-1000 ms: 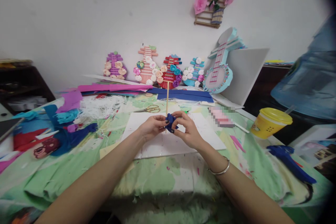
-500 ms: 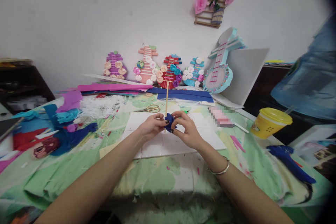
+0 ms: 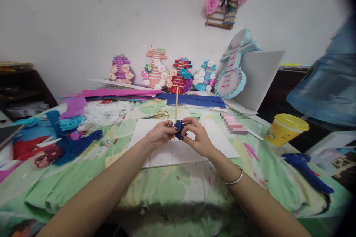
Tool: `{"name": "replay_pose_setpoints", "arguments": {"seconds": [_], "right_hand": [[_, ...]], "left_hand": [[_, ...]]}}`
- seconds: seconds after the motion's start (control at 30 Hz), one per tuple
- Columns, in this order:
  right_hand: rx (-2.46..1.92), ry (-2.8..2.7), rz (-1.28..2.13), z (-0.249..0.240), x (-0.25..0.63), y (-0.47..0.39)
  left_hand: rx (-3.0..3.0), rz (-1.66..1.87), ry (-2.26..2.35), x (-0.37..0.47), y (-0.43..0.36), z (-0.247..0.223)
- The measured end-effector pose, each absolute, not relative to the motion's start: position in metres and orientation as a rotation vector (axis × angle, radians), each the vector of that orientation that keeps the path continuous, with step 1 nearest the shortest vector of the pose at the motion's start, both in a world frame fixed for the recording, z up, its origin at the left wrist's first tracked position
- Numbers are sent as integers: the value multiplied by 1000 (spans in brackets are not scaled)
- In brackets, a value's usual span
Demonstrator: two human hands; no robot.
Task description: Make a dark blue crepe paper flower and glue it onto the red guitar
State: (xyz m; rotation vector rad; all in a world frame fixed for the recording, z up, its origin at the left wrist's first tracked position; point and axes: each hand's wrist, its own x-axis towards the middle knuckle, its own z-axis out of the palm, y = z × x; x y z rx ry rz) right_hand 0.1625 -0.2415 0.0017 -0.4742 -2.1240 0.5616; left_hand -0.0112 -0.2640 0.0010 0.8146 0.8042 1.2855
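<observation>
Left hand (image 3: 160, 133), right hand (image 3: 198, 139) pinching crumpled blue paper (image 3: 180, 127) against wooden stick (image 3: 176, 105); paper shifting slightly left, handwork apparently barely advancing.

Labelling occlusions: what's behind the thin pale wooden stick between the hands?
Behind the stick, top down: red lute-shaped ornament, blue paper strips, green-patterned tablecloth, flat white board. Unseen: the slivers it covers; lower down, the left hand and crumpled blue piece block the view.

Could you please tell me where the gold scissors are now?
In the head view, the gold scissors lie on the table left of the wooden stick, by the far edge of the white board and beyond the left hand.
</observation>
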Motion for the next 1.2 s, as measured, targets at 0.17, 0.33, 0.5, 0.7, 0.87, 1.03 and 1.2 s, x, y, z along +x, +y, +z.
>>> {"name": "replay_pose_setpoints", "arguments": {"seconds": [0.17, 0.33, 0.5, 0.7, 0.87, 1.03, 1.2], "right_hand": [[-476, -2045, 632, 2, 162, -240], [-663, -1627, 1003, 1, 164, -226], [-637, -1533, 1242, -2, 167, -217], [-563, -1542, 1334, -4, 167, -217], [-534, -1538, 1369, -4, 166, -218], [-548, -1533, 1355, -3, 166, -219], [-546, -1527, 1356, -3, 166, -218]], "left_hand": [[846, 1289, 821, -11, -264, 2], [1072, 1180, 856, -7, -269, 3], [1231, 1080, 913, -3, -272, 2], [1290, 1034, 941, -3, -272, 0], [1316, 1046, 976, -3, -273, 1], [1324, 1048, 998, -4, -271, 0], [1325, 1047, 1008, -4, -271, -1]]}}
